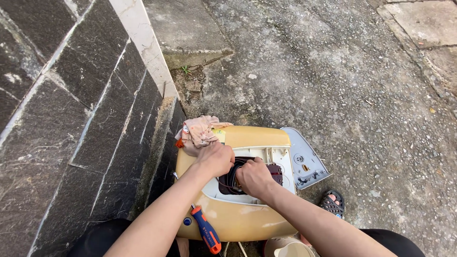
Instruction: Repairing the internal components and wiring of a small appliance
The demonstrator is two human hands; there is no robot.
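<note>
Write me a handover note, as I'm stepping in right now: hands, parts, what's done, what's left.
Left hand and right hand are both in the open bay of the yellow housing, on the black wires; grip unclear. Done: grey cover is off, lying right of the housing. Screwdriver rests on the housing near you, rag at its far end. Left: the wires are not yet sorted, cover still off.

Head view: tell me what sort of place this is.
Probably an outdoor yard or walkway beside a building: rough concrete ground, a dark stone-tiled wall, and a small weed growing at the wall's foot.
</note>
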